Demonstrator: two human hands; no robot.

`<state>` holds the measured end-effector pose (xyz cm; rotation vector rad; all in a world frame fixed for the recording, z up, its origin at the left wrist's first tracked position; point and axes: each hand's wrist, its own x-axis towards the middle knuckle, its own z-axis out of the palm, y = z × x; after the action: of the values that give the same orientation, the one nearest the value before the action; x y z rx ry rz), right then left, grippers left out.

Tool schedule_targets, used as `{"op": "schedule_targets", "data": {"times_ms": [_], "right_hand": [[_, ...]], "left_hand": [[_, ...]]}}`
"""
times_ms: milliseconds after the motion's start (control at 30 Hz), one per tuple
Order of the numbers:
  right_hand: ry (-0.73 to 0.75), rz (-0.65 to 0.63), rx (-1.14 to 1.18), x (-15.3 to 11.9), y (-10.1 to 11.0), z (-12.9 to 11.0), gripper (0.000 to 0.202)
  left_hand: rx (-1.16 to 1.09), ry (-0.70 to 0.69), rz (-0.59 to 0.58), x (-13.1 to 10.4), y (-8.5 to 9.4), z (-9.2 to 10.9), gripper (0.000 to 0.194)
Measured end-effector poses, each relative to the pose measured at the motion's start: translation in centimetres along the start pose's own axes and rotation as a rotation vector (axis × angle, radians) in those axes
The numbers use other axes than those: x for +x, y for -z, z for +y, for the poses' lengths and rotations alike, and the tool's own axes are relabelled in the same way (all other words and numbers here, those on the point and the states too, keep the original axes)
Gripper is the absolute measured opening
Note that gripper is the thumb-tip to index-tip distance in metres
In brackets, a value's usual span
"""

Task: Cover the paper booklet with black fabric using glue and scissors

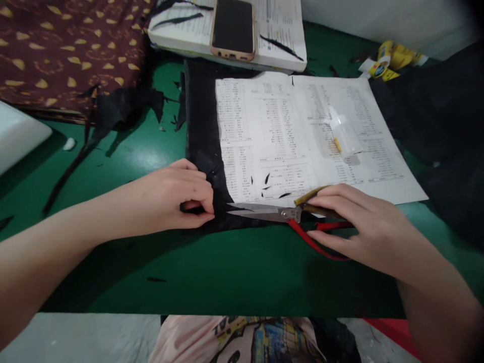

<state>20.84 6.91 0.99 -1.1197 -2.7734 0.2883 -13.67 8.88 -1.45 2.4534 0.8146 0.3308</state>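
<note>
My right hand [355,217] grips a pair of scissors [278,213] by its handles, one red and the other yellowish. The blades point left and stand slightly apart, at the near edge of the black cloth [202,126]. My left hand [192,194] is closed, thumb and fingers pinched at the cloth's near left corner, just beyond the blade tips. Over the cloth lie printed paper sheets [272,126], with several small black scraps [267,179] near their lower edge. A clear little bottle with a white cap [346,133] rests on the right part of the paper.
Behind the sheets a phone [232,27] lies on a thick book [280,30]. Maroon patterned fabric [68,55] and torn black strips [117,108] occupy the left. Yellow tubes [393,60] sit at back right, near dark cloth [438,111]. The green table's [234,272] front edge runs before my lap.
</note>
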Motion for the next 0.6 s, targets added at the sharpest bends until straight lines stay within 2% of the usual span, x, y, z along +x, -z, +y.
{"op": "schedule_targets", "data": {"times_ms": [200, 600], "right_hand": [[-0.067, -0.053, 0.018, 0.01, -0.32, 0.26, 0.03], [-0.036, -0.108, 0.008, 0.03, -0.33, 0.42, 0.029]], "left_hand": [[0.008, -0.005, -0.003, 0.02, -0.12, -0.05, 0.02], [-0.011, -0.02, 0.021, -0.01, -0.3, -0.31, 0.019]]}}
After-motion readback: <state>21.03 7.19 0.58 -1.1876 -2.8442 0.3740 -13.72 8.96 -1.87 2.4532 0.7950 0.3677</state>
